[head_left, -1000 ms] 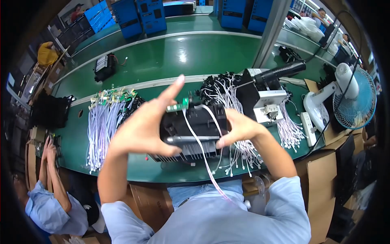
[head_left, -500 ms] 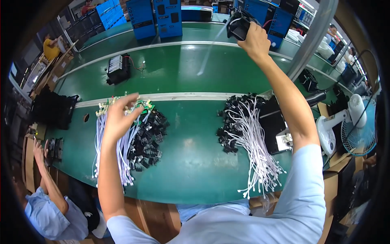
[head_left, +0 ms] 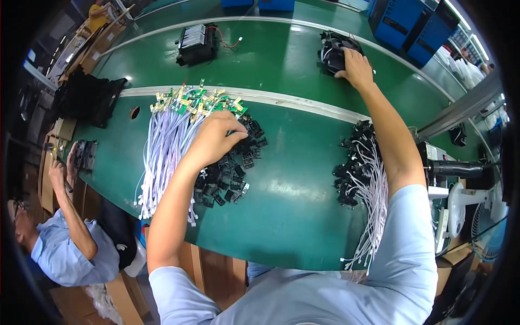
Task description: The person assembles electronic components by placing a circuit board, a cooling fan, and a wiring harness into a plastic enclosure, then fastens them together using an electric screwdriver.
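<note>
The left hand [head_left: 216, 138] lay on the green tabletop [head_left: 281, 200], its fingers curled down over a heap of small black plastic connectors [head_left: 230, 173], the fingertips pinched among the pieces at the heap's upper edge; whether one piece was actually caught in that grip could not be told. Just to the left of the heap, and partly under the wrist, lay a bundle of white wire harnesses [head_left: 165, 149], each ending in a small green circuit board [head_left: 197, 103] fanned along the pale strip that divided the tabletop from the conveyor belt [head_left: 281, 59].

The right hand [head_left: 355, 67] was stretched far forward across that strip, its grip clenched on a black fan unit [head_left: 333, 51] resting on the belt. Further left on the belt sat a black power supply chassis [head_left: 196, 44] with red and white leads.

Below the right forearm, near the tabletop's right end, lay a second bundle of white wires with black plugs [head_left: 365, 189]. At the left edge another person in a light blue shirt [head_left: 65, 254] was seated.
</note>
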Available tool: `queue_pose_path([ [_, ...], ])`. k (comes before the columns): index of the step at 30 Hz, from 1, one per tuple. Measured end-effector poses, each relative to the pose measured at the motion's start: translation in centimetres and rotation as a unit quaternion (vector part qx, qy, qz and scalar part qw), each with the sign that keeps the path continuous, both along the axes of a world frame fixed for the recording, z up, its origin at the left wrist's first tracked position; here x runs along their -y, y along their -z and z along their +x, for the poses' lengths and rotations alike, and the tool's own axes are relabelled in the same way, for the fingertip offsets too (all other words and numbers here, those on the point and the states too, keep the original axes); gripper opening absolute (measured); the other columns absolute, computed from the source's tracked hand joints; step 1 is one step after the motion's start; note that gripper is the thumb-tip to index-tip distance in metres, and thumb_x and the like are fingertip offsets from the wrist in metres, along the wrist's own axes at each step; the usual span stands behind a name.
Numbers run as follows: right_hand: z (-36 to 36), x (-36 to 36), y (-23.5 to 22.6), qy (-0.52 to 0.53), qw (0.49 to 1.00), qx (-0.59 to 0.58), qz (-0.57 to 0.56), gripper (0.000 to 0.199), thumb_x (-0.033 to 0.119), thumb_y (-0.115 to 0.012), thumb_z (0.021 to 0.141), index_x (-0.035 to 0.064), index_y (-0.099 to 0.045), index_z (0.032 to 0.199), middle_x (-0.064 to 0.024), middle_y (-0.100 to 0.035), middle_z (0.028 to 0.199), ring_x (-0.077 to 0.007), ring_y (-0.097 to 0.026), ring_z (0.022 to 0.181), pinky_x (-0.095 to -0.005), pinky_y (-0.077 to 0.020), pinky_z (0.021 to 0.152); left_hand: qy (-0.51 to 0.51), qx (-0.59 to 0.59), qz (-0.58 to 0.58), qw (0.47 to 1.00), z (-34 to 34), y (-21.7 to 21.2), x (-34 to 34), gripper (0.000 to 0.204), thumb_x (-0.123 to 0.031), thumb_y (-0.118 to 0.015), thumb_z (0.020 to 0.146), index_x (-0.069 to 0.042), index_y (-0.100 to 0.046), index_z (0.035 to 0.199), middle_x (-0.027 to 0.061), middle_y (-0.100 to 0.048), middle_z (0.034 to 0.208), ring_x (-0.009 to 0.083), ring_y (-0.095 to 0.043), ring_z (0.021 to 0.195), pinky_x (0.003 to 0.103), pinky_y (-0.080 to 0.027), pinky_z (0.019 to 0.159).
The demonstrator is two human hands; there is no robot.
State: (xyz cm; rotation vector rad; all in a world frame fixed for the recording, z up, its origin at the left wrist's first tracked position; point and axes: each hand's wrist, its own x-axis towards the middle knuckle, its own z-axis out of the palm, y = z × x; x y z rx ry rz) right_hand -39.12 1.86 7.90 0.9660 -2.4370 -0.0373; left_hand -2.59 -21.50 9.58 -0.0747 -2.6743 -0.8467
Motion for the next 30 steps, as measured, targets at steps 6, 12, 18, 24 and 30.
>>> queue_pose_path([
  [6,6.9,-3.7,-9.1,-0.105,0.991,0.077,-0.019,0.056,0.037,-0.072,0.079,0.0084,-0.056,0.124,-0.0129,-0.057,0.126,-0.0328,-0.054,0.115,-0.0402,-0.046,0.094,-0.052,0.106,-0.138,0.983,-1.8,1.6,-4.2,0.014,-0.02,-0.073,0.074,-0.011,-0.074,0.084,0.0066,-0.056,0.1,0.0285,-0.048,0.106,0.046,-0.035,0.087],
  [12,21.2,-16.5,-15.4,-0.228,0.964,-0.063,-0.124,0.036,0.02,-0.072,0.081,0.0053,-0.064,0.113,-0.0139,-0.065,0.107,-0.0299,-0.063,0.095,-0.0361,-0.051,0.079,-0.089,0.109,-0.214,0.967,-2.8,4.3,-5.2,0.022,-0.028,-0.074,0.071,-0.01,-0.073,0.084,0.0103,-0.057,0.104,0.0325,-0.048,0.108,0.049,-0.039,0.083],
  [18,25.4,-32.4,-12.7,-0.017,0.912,-0.081,-0.402,0.011,0.011,-0.071,0.084,-0.0005,-0.07,0.084,-0.006,-0.063,0.067,-0.0091,-0.056,0.058,-0.0238,-0.0435,0.054,-0.039,-0.13,-0.101,0.986,-2.2,5.1,-2.1,0.021,-0.013,-0.073,0.072,0.001,-0.066,0.087,0.0165,-0.065,0.101,0.0312,-0.062,0.095,0.037,-0.048,0.082],
  [24,21.6,-46.0,-1.9,0.33,0.904,0.219,-0.162,0.033,0.037,-0.064,0.083,0.0058,-0.072,0.089,-0.0177,-0.069,0.084,-0.0358,-0.066,0.08,-0.0439,-0.0522,0.074,0.004,0.005,0.371,0.929,1.2,1.8,-9.2,0.015,-0.004,-0.065,0.083,0.004,-0.062,0.095,0.0091,-0.065,0.091,0.0145,-0.06,0.073,0.026,-0.048,0.069],
  [30,22.9,-41.8,0.1,0.354,0.878,0.265,-0.184,0.038,0.039,-0.067,0.075,0.0031,-0.069,0.088,-0.0197,-0.068,0.088,-0.0358,-0.066,0.086,-0.0457,-0.0511,0.077,0.057,0.135,0.588,0.795,6.1,6.5,-11.9,0.014,-0.002,-0.062,0.085,0.003,-0.062,0.098,0.0153,-0.066,0.099,0.0219,-0.065,0.078,0.031,-0.054,0.069],
])
